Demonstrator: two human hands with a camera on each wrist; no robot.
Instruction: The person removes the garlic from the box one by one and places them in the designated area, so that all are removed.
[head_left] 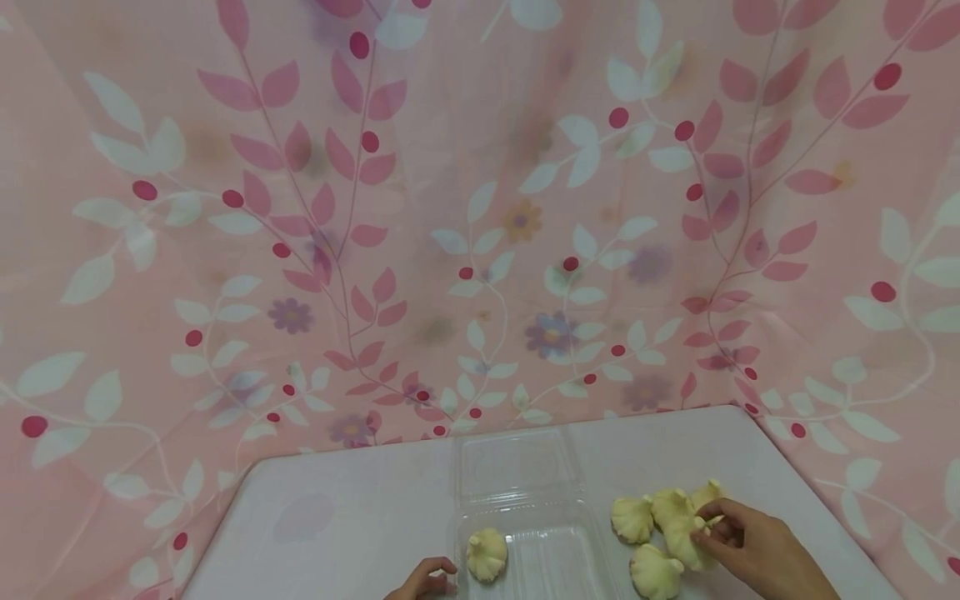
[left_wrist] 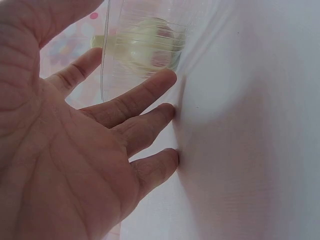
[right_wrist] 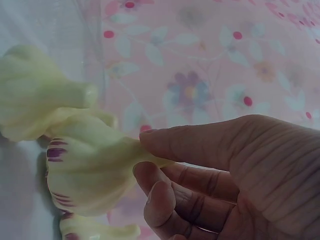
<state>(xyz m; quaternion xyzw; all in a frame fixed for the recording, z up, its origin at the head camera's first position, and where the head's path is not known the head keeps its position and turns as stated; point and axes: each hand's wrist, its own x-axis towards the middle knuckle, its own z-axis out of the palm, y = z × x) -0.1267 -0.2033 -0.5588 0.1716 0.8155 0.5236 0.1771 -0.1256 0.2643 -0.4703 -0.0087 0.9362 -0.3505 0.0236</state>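
At the right of the head view, my right hand (head_left: 757,546) pinches the stem of a garlic bulb (right_wrist: 90,165) between thumb and forefinger. That bulb sits low among several other pale garlic bulbs (head_left: 632,520) on the table, and purple streaks mark its base. A clear plastic clamshell box (head_left: 558,554) lies unfolded in the middle. One garlic bulb (head_left: 487,556) rests inside the box near its left wall. Beside that wall is my left hand (left_wrist: 75,150), its fingers loosely extended, holding nothing. Its fingertips are at the tabletop in the left wrist view.
The box's lid (head_left: 517,462) lies flat toward the back of the white table (head_left: 352,517). A pink curtain (head_left: 450,208) with leaves and flowers hangs behind the table and along both sides.
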